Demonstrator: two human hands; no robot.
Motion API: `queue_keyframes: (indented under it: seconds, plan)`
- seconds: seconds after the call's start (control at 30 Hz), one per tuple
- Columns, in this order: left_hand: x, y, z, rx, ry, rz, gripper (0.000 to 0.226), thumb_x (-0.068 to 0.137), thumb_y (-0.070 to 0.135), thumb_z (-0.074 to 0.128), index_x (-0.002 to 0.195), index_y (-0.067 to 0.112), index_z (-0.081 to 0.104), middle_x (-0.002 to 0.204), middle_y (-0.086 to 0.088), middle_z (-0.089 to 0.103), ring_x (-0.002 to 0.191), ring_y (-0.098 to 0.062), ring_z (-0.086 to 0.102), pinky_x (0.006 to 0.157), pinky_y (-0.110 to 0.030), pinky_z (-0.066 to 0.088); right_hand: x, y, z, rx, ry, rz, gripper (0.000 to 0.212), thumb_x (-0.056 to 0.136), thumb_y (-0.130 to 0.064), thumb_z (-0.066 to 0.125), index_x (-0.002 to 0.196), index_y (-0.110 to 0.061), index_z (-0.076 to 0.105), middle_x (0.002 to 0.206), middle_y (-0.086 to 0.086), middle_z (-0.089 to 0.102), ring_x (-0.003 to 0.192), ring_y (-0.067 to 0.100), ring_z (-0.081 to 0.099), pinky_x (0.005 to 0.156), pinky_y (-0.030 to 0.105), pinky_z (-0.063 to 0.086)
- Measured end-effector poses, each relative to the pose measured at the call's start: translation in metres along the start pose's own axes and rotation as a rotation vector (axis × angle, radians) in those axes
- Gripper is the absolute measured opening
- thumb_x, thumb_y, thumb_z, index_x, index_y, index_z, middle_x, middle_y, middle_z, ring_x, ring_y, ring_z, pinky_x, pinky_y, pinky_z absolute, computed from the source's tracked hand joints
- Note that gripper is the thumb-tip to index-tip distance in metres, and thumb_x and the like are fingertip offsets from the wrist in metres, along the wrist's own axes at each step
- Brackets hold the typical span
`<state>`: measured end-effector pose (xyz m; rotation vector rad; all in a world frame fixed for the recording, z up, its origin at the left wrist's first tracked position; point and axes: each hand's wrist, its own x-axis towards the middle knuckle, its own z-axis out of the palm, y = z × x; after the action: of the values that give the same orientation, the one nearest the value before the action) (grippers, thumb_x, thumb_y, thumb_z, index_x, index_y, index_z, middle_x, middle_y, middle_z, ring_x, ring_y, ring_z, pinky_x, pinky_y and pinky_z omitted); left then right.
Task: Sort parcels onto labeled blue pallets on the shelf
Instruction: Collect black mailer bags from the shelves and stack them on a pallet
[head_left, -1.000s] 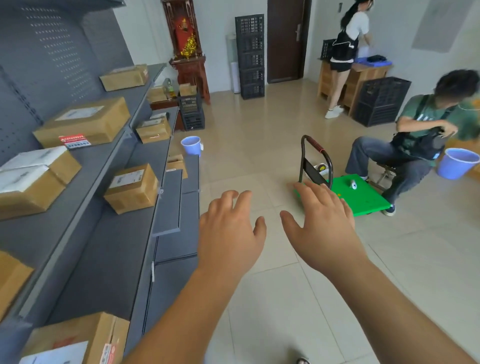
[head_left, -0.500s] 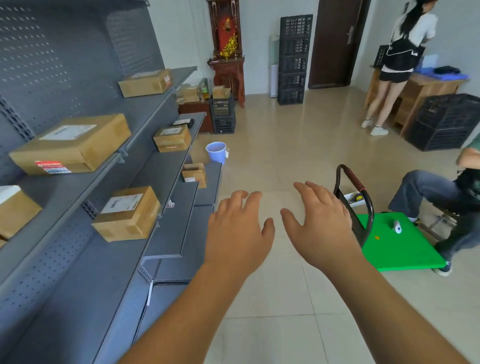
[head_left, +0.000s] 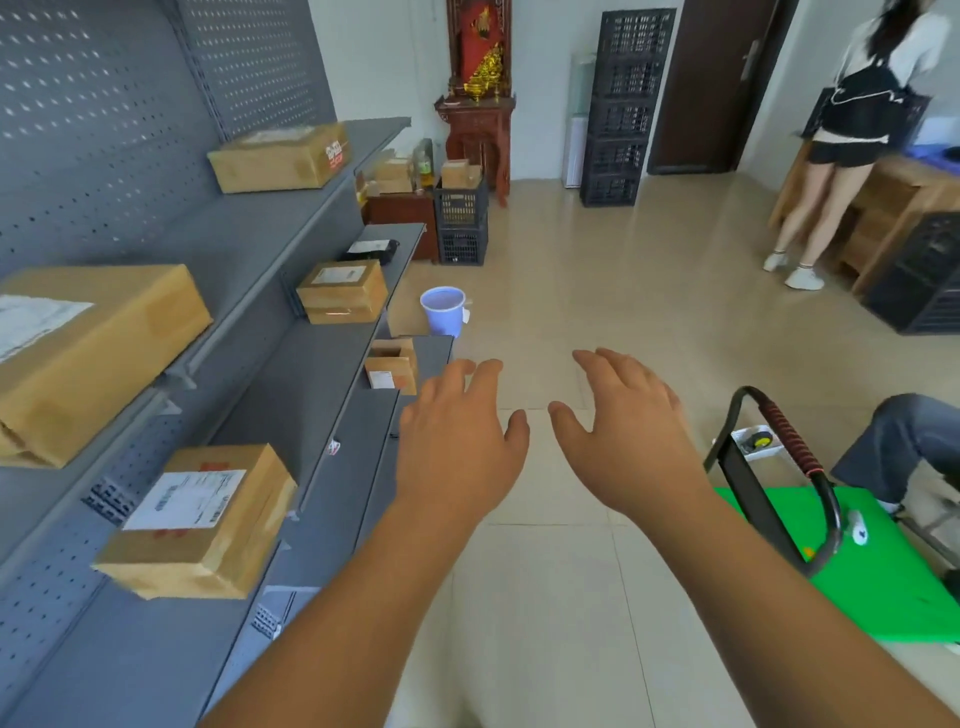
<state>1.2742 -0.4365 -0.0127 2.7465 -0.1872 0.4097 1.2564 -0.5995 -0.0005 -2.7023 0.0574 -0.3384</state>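
Note:
My left hand (head_left: 460, 447) and my right hand (head_left: 626, 439) are stretched out side by side over the tiled floor, fingers relaxed, holding nothing. On my left runs a grey metal shelf (head_left: 270, 218). Cardboard parcels lie on it: a large one (head_left: 88, 353) on the upper board, a labelled one (head_left: 202, 519) on the middle board near me, another (head_left: 343, 291) farther along, one (head_left: 280, 156) at the far end of the upper board, and a small one (head_left: 392, 364) low down. No blue pallet is in sight.
A green hand cart (head_left: 883, 566) with a black handle (head_left: 779, 447) stands at my right, a seated person's leg (head_left: 904, 436) beside it. A lilac bucket (head_left: 442, 310) sits on the floor ahead. Black crates (head_left: 626, 104) stand by the door; another person (head_left: 852, 135) stands at a wooden table.
The view has swung left and moved forward along the shelf. The cart now lies close at my right. Both hands stay spread out in front, empty.

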Motion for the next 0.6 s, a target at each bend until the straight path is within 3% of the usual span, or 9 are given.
queue_keyframes:
  seconds: [0.3,0.6]
  plan:
    - [0.172,-0.020,0.051,-0.003,-0.056,0.100,0.055,0.097,0.048,0.054,0.147,0.029,0.044,0.148,0.001,0.047,0.132,-0.025,0.046,0.103,-0.045,0.042,0.157,0.011,0.043,-0.001,0.009,0.113,0.062,0.098,-0.051,0.048,0.154,-0.026,0.038,0.161,-0.001,0.037,0.150,0.021,0.027,0.123,0.045,0.019]
    - [0.340,0.004,0.136,0.032,-0.082,0.135,0.055,0.099,0.048,0.051,0.149,0.028,0.041,0.148,0.000,0.047,0.133,-0.025,0.046,0.103,-0.044,0.043,0.331,0.081,0.077,0.020,0.007,0.128,0.063,0.099,-0.052,0.046,0.155,-0.026,0.035,0.162,-0.002,0.035,0.152,0.021,0.025,0.124,0.044,0.017]
